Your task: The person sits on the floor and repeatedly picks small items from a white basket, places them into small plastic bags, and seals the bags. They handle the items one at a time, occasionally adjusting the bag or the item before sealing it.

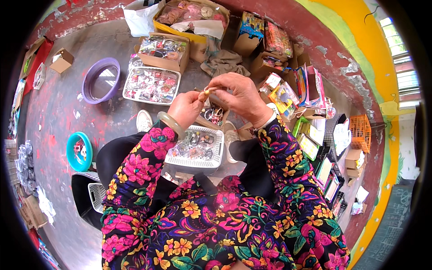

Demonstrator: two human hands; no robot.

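Note:
In front of my chest both hands meet, raised above a white basket of small clear-wrapped packets. My left hand, with a pale bangle at its wrist, is closed with thumb and finger pinched. From the right, my right hand bends over it, its fingers pinched too. Between the two sets of fingertips shows a tiny yellowish piece, too small to name. Below the hands is a cardboard box with dark, band-like items, partly hidden by them.
Beyond my left hand lie another white basket of packets and a packed cardboard box. A purple basin and a teal basin stand left. Boxes, a green tray and an orange crate line the right wall.

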